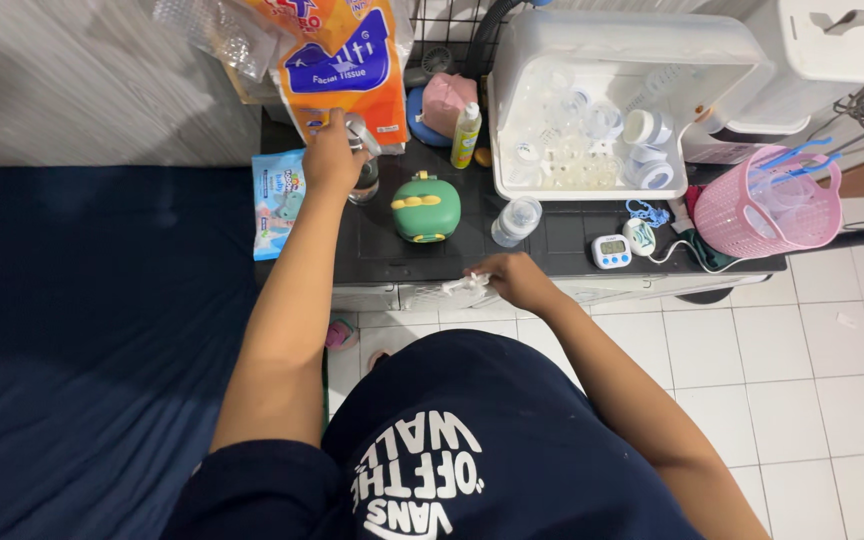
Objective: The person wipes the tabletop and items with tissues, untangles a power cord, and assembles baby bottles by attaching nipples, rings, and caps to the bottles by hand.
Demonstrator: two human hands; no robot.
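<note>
My left hand (330, 155) reaches to the back left of a dark low table (562, 245) and grips a small clear bottle (363, 172) with a pale cap, just below an orange tissue pack (344, 60). My right hand (515, 281) rests at the table's front edge, its fingers closed on a small white object (464, 285) that points left; what it is I cannot tell. A green and yellow rounded case (426, 207) and a clear baby bottle (516, 220) stand between the two hands.
A white lidded bin (592, 110) with bottle parts fills the back middle. A pink basket (767, 205) sits at the right, a white digital timer (612, 250) near the front, a blue wipes pack (277, 200) at the left edge. Dark blue bedding (92, 340) lies left, white floor tiles (802, 350) right.
</note>
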